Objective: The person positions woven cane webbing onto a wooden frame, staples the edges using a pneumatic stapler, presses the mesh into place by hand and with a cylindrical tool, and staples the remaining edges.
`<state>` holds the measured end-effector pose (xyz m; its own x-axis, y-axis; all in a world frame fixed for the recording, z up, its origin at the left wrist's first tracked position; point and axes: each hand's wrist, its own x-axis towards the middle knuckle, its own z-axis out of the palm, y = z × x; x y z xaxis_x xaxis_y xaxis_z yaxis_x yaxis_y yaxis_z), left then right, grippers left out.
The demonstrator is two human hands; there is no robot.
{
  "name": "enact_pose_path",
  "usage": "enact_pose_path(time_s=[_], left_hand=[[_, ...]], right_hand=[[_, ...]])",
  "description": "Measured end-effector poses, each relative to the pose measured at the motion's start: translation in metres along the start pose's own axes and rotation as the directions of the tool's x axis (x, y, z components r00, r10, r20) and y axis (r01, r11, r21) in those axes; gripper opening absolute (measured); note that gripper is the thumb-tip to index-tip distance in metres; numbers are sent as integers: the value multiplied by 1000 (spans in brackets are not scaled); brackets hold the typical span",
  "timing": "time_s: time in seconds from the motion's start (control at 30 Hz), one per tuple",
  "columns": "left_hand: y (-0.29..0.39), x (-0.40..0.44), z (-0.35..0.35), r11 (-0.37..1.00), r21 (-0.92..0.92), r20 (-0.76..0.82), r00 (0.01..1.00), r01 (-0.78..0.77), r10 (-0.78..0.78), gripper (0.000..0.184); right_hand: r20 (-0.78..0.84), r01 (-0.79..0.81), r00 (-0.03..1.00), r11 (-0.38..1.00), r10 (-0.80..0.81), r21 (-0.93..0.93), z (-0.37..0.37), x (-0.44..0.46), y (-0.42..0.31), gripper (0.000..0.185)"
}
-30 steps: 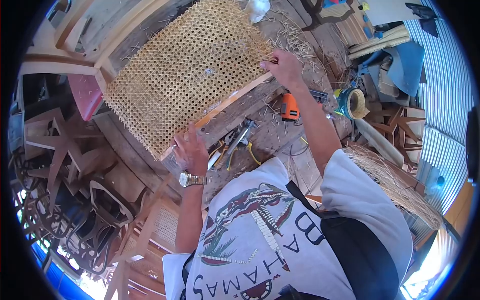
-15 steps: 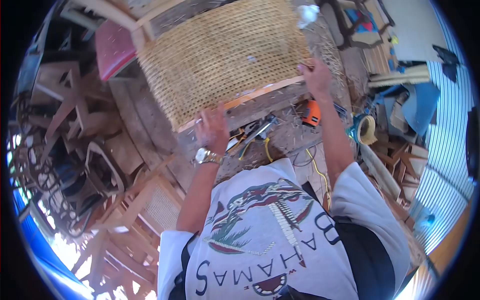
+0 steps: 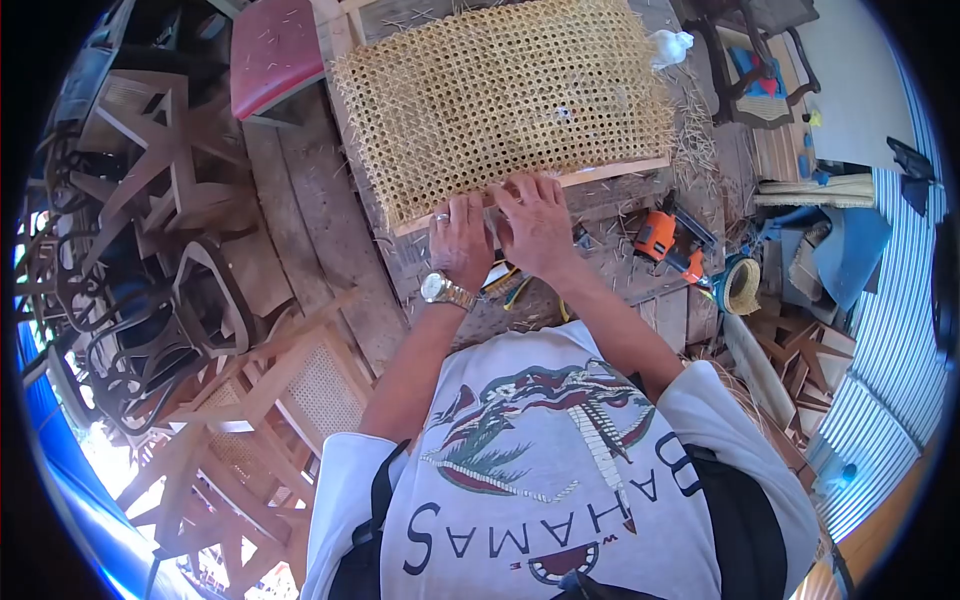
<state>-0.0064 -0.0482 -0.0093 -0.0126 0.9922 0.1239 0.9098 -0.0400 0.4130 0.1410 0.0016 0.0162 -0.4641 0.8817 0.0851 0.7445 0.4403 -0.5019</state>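
Note:
A sheet of woven cane webbing (image 3: 510, 100) with frayed edges lies over a pale wooden frame, whose front rail (image 3: 615, 170) shows along the near side. My left hand (image 3: 462, 240), with a ring and a metal wristwatch (image 3: 436, 287), rests its extended fingers on the webbing's near edge at the rail. Close beside it, my right hand (image 3: 538, 225) lays its fingers over the same edge. Both palms face down, and what lies under the fingertips is hidden. Partly covered by my hands and forearms, some tools with yellow and dark handles (image 3: 510, 285) lie just in front of me.
An orange-and-black power tool (image 3: 657, 235) lies to the right on the worn wooden bench (image 3: 610, 290), near a roll of tan strip (image 3: 740, 285). Cane scraps litter the bench. Wooden chair frames (image 3: 320, 390) crowd the left, with a red padded seat (image 3: 278, 55) behind.
My right hand has left the webbing's right corner and moved left, beside my left hand. The view has shifted, so the webbing appears farther right.

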Motion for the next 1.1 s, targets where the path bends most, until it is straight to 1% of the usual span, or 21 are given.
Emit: enact_pose_path(time_s=[0.03,0.13,0.17,0.27,0.33,0.4,0.53,0.6,0.63,0.73,0.8,0.83,0.9,0.93,1.03,1.1], left_hand=[[-2,0,0,1000,-19,6,1000,5,-5,48],[-8,3,-11,995,-80,78,996,56,-50,48],[-11,4,-16,988,-124,10,996,87,-87,44],[-34,2,-20,988,-103,12,993,118,-118,42],[-37,3,-24,990,-92,18,994,107,-106,42],[-36,7,-26,992,-67,38,994,105,-102,44],[-33,17,-25,991,-17,40,991,130,-129,40],[-30,21,-27,991,-3,49,990,132,-132,40],[-30,23,-28,991,-19,79,988,135,-133,39],[-30,31,-31,989,-38,164,977,146,-138,38],[-28,36,-30,988,-17,212,966,153,-146,37],[-29,39,-29,985,-41,230,961,168,-154,37],[-33,43,-27,976,-87,268,948,199,-169,37],[-35,43,-27,977,-94,273,949,191,-159,37],[-40,44,-25,982,-100,280,952,158,-125,38],[-41,44,-23,988,-87,272,957,126,-98,39]], right_hand=[[18,-6,1000,1000,6,-30,1,1,-2,48],[58,-72,996,997,74,-40,-3,7,-6,43],[61,-80,995,996,83,-45,-3,10,-6,42],[94,-114,988,992,120,-61,-1,11,-6,40],[129,-120,983,990,128,-68,-4,13,-9,38],[156,-103,981,990,118,-95,-3,15,-7,37],[187,-51,979,986,81,-161,-4,15,-7,35],[239,-5,969,977,57,-213,-6,16,-7,38],[267,17,963,971,48,-237,-6,16,-6,39],[203,42,979,972,6,-231,0,18,-6,32],[225,28,974,972,27,-235,1,21,-11,34],[235,21,971,971,37,-237,2,23,-13,35],[215,-58,972,981,98,-184,7,26,-15,36],[206,-97,970,983,128,-156,9,27,-16,37],[229,-156,955,976,188,-153,10,27,-16,38],[236,-157,953,975,192,-157,10,27,-15,39]])
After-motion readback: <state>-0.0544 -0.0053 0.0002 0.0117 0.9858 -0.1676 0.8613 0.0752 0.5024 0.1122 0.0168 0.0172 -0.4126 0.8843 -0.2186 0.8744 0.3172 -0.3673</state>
